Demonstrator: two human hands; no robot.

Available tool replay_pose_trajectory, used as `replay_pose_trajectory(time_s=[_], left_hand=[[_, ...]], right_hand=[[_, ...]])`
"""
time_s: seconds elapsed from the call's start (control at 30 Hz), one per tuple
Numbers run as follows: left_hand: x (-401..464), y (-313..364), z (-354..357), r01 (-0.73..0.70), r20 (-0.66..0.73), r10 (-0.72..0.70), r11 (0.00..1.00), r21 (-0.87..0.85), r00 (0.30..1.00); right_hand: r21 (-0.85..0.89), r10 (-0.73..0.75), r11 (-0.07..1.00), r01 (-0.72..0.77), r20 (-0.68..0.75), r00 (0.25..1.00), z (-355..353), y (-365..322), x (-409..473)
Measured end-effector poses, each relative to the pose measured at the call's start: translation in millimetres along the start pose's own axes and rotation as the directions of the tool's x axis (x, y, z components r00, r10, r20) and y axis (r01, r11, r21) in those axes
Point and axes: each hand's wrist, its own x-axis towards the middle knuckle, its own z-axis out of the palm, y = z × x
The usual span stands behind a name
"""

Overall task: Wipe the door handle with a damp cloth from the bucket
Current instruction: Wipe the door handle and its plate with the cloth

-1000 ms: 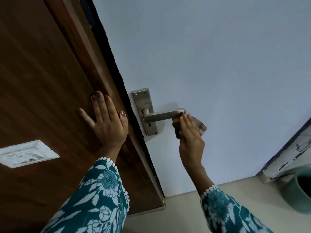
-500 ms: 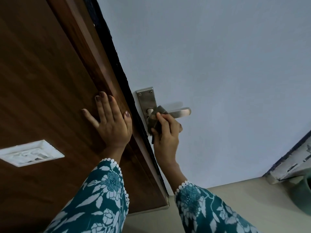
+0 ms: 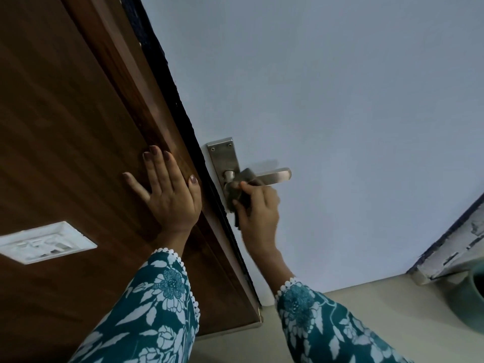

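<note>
A brushed-metal lever door handle [image 3: 277,175] on its long backplate [image 3: 222,155] is fixed to the pale blue door. My right hand [image 3: 258,210] presses a dark grey cloth [image 3: 245,176] against the base of the lever, near the spindle and lower backplate; the lever's free end sticks out to the right. My left hand [image 3: 167,195] lies flat with fingers spread on the brown wooden panel [image 3: 65,127], left of the door's edge. The teal bucket [image 3: 468,299] shows partly at the right edge, on the floor.
A white switch plate [image 3: 44,243] is set in the wooden panel at lower left. A dark seal strip [image 3: 178,106] runs along the door's edge. A chipped white frame [image 3: 455,247] meets the beige floor [image 3: 366,305] at the right.
My right hand slid the cloth from the lever's free end leftward to its base by the backplate. My left hand stayed flat on the wood.
</note>
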Motion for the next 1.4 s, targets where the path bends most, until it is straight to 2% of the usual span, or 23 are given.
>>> replay_pose_trajectory(time_s=[0.13, 0.2, 0.37, 0.47, 0.63, 0.77, 0.97, 1.07, 1.13, 1.2, 1.3, 1.33, 1.4], left_hand=[[0, 0, -2, 0.013, 0.023, -0.013, 1.000, 0.006, 1.000], [0, 0, -2, 0.009, 0.028, -0.010, 1.000, 0.009, 1.000], [0, -1, -1, 0.015, 0.010, -0.015, 1.000, 0.009, 1.000], [0, -1, 0, 0.005, -0.008, -0.005, 1.000, -0.008, 1.000], [0, 0, -1, -0.016, -0.008, 0.016, 1.000, -0.006, 1.000], [-1, 0, 0, -0.014, -0.002, 0.014, 1.000, -0.014, 1.000], [-1, -2, -1, -0.017, 0.014, 0.017, 1.000, -0.004, 1.000], [-1, -2, -1, -0.015, 0.014, 0.015, 1.000, -0.018, 1.000], [-1, -3, -1, -0.025, 0.013, 0.025, 0.999, -0.025, 1.000], [-2, -4, 0, -0.036, 0.008, 0.036, 0.999, -0.025, 0.999], [-3, -5, 1, -0.039, 0.011, 0.039, 0.999, -0.023, 0.999], [-3, -5, 1, -0.038, 0.013, 0.038, 0.999, -0.021, 0.999], [-2, -5, 0, -0.033, 0.015, 0.033, 0.999, -0.027, 0.999]], right_hand=[[-0.011, -0.087, 0.996, 0.089, 0.114, 0.990, 5, -9, -3], [0.003, -0.091, 0.996, 0.091, 0.113, 0.989, -10, 2, 5], [0.037, 0.146, 0.989, -0.144, -0.065, 0.987, -48, 31, 25], [0.039, 0.203, 0.979, -0.200, -0.112, 0.973, -42, 27, 22], [0.025, 0.033, 0.999, -0.033, 0.026, 0.999, -5, -7, 4], [0.015, -0.048, 0.999, 0.047, 0.085, 0.995, -18, 0, 10], [0.017, 0.168, 0.986, -0.167, -0.025, 0.986, -65, 34, 43], [0.011, 0.286, 0.958, -0.286, -0.022, 0.958, -80, 52, 57], [-0.001, 0.313, 0.950, -0.313, 0.001, 0.950, -93, 58, 66], [-0.012, 0.263, 0.965, -0.262, 0.034, 0.964, -104, 50, 75], [-0.036, -0.001, 0.999, 0.007, 0.157, 0.988, -99, 19, 84], [-0.039, -0.105, 0.992, 0.118, 0.241, 0.965, -89, 9, 85], [-0.062, -0.267, 0.945, 0.322, 0.424, 0.866, -63, -6, 84]])
